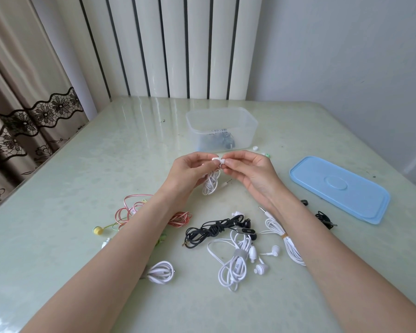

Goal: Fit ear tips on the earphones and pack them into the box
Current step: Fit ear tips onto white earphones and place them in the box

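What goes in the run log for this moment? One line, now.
step: fitting tip | left hand: holds white earbud | right hand: pinches ear tip | box: open, lid aside

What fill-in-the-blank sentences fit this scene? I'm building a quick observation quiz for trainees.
1. The blue lid lies flat on the table to the ____ of the clear box.
2. The left hand and the right hand hold a ____ earphone between them.
3. The clear box has ____ lid on it.

Missing words: right; white; no
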Tool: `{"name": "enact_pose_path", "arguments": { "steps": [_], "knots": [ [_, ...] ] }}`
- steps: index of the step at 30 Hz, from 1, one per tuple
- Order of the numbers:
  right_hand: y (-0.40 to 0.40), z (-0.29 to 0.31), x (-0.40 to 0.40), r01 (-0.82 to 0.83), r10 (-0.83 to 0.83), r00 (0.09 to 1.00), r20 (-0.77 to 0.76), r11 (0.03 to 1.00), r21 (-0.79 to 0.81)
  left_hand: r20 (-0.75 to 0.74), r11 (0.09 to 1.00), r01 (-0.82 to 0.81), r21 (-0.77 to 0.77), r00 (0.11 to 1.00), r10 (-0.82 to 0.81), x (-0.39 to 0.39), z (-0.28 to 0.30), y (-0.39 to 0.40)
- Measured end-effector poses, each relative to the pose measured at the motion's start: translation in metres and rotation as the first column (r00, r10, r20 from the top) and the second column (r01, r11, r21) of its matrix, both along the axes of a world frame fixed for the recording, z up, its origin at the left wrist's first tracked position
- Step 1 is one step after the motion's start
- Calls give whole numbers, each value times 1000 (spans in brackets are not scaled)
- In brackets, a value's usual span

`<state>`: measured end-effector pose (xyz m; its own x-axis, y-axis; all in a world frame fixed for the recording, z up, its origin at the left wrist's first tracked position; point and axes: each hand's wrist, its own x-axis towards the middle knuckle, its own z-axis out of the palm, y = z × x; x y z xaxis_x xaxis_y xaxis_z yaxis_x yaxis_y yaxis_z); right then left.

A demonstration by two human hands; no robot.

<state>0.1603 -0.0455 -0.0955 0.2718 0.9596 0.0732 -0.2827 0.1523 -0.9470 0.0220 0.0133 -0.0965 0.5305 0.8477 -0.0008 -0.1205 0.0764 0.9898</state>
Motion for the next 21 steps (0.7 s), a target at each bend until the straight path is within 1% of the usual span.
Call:
{"name": "enact_pose_path", "arguments": {
  "steps": [4,8,13,15,21],
  "knots": [
    [0,-1,-1,2,-2,1000,2,1000,-7,-7,1000,-3,10,1000,3,-2,-1,0],
    [0,0,1,25,-25,1000,2,1000,5,37,1000,12,-10,999,-12,-2,0,2],
    [-1,0,-2,17,-16,999,-32,999,30,81,993,73,-93,995,-66,-3,0,2],
    [-1,1,-2,14,-12,999,-43,999,38,80,989,92,-116,993,-83,-4,0,3],
    [-2,0,-2,22,-22,1000,6,1000,15,35,983,115,-141,993,-112,-5,-1,3]
  ]
}}
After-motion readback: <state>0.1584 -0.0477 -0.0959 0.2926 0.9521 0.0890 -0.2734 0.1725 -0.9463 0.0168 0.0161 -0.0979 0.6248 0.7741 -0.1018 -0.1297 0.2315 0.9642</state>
